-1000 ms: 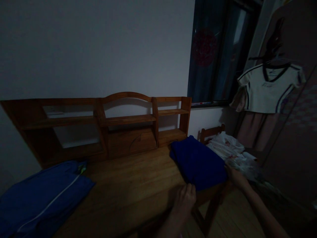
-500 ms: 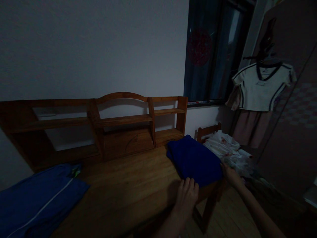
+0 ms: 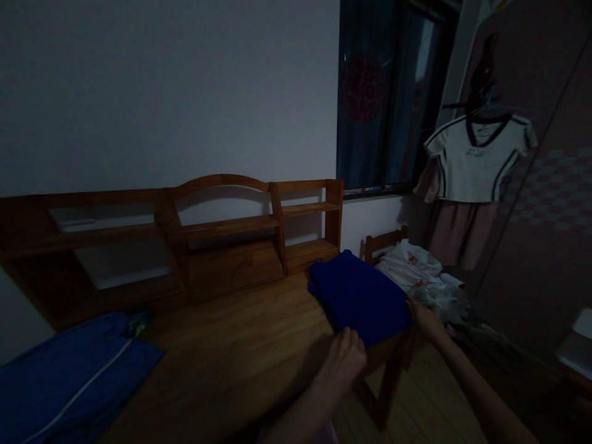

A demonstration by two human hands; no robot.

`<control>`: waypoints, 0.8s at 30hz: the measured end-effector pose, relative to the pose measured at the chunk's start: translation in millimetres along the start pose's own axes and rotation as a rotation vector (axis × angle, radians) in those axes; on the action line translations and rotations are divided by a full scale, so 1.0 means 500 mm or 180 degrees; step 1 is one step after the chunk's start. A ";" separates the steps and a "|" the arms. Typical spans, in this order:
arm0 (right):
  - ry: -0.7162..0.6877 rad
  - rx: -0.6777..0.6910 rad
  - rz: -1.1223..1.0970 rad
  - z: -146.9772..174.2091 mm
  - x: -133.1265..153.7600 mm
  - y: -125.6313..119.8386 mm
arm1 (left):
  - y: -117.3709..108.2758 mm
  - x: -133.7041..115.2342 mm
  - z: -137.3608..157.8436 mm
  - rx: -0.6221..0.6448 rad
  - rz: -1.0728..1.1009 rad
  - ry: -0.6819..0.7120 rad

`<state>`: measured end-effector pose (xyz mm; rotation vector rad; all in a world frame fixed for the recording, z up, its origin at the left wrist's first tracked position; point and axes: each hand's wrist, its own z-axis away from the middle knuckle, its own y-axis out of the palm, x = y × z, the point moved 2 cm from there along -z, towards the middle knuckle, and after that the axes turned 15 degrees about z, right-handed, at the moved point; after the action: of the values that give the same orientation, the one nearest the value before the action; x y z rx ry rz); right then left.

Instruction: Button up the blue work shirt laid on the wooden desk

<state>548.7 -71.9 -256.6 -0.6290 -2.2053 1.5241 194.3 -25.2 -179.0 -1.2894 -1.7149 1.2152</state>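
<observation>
A folded deep-blue garment (image 3: 358, 296) lies at the right end of the wooden desk (image 3: 240, 333), with its exact kind not clear. My left hand (image 3: 346, 353) is closed at the garment's near corner, with fingers curled over the edge. At the right corner, my right hand (image 3: 423, 320) pinches the cloth, and its thumb is partly hidden. Another blue garment (image 3: 83, 376) with a white stripe is spread at the desk's left end, away from both hands.
A wooden shelf unit (image 3: 231, 228) runs along the desk's back against the wall. Beyond the right end stands a chair (image 3: 386, 242) with white plastic bags (image 3: 411, 262) by it. A white top (image 3: 481, 160) hangs near the dark window (image 3: 383, 98).
The camera has turned slightly right, so the scene sits a little further left. Both hands stay at the same corners of the folded garment, and the left wrist is angled lower.
</observation>
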 end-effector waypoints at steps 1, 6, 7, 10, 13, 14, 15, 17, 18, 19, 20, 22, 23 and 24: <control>0.0002 0.0018 -0.0013 -0.001 -0.001 0.003 | -0.007 0.002 0.008 0.0021 -0.0002 -0.0041; 0.0028 0.0041 -0.0117 -0.007 -0.008 0.019 | -0.034 0.016 0.031 0.0206 0.0302 -0.0200; 0.0038 0.0017 -0.0115 -0.008 -0.009 0.021 | -0.034 0.018 0.029 0.0177 0.0361 -0.0178; 0.0008 -0.0041 -0.0102 -0.009 -0.008 0.022 | -0.020 0.021 0.018 -0.0003 0.0418 -0.0028; -0.0077 -0.0099 -0.0087 -0.005 -0.004 0.015 | 0.006 0.026 0.012 -0.0089 0.0422 0.0009; -0.0104 -0.0132 -0.0082 -0.004 -0.003 0.012 | 0.013 0.027 0.014 -0.0101 0.0420 -0.0007; -0.0125 -0.0151 -0.0083 -0.002 -0.001 0.008 | 0.017 0.028 0.016 -0.0102 0.0408 -0.0017; -0.0116 -0.0130 -0.0096 0.001 0.003 0.001 | 0.014 0.028 0.021 -0.0119 0.0332 -0.0018; -0.0092 -0.0112 -0.0100 0.003 0.005 -0.003 | 0.007 0.027 0.023 -0.0131 0.0284 0.0005; -0.0066 -0.0110 -0.0103 0.004 0.007 -0.006 | -0.002 0.026 0.023 -0.0146 0.0244 0.0038; -0.0041 -0.0119 -0.0104 0.006 0.009 -0.009 | -0.011 0.024 0.023 -0.0160 0.0224 0.0077; -0.0014 -0.0141 -0.0112 0.009 0.014 -0.015 | -0.026 0.022 0.019 -0.0156 0.0263 0.0153; -0.0010 -0.0140 -0.0115 0.010 0.016 -0.017 | -0.028 0.022 0.018 -0.0134 0.0309 0.0190; -0.0008 -0.0129 -0.0111 0.011 0.019 -0.019 | -0.027 0.022 0.018 -0.0103 0.0353 0.0224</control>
<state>536.5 -74.0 -249.1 -0.5981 -2.2426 1.4671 178.5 -18.2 -170.0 -1.4462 -1.6377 1.1940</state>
